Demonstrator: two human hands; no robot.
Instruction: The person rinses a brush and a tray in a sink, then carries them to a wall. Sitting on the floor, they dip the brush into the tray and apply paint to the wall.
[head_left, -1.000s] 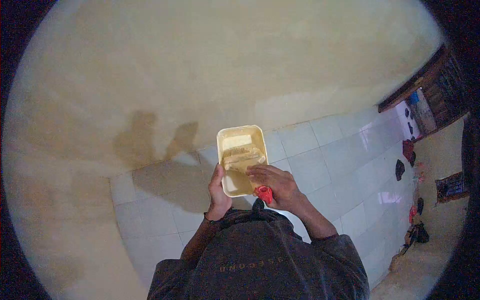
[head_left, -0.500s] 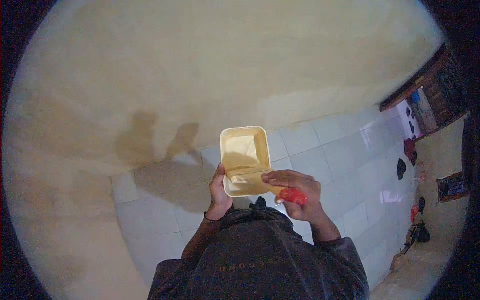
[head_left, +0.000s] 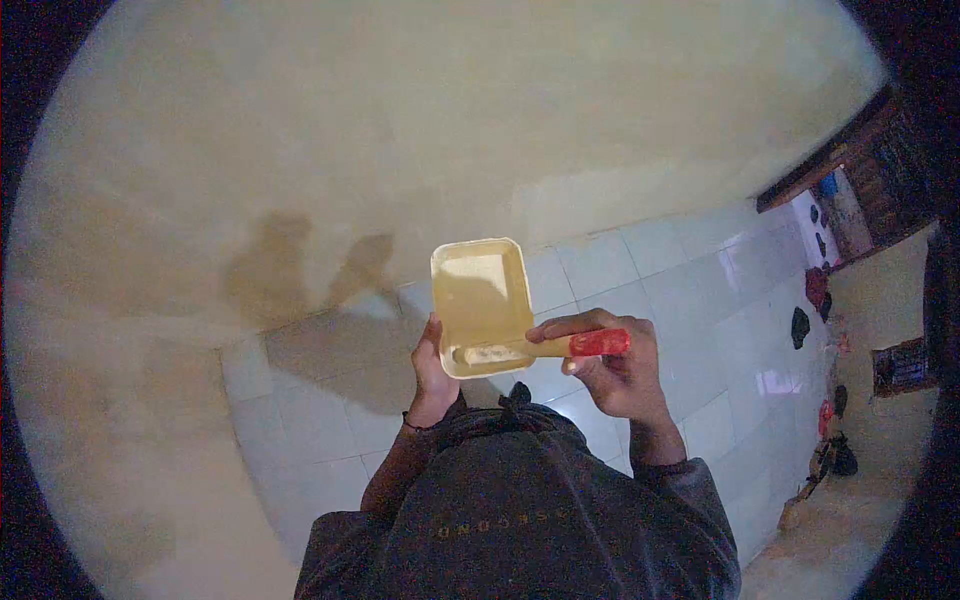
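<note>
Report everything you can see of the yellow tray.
The yellow tray is a shallow, open rectangle with rounded corners and raised sides, perhaps plastic or foam. Part of its inside is brightly lit, part shadowed. The left hand grips its left edge, holding it above the tiled floor. A red-ended tool overlaps its near end; contact is unclear.

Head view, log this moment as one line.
Left hand: holding tray by left side | Right hand: gripping brush | Brush: red-ended handle, head at tray's near end, contact unclear | Below: tiled floor
</note>
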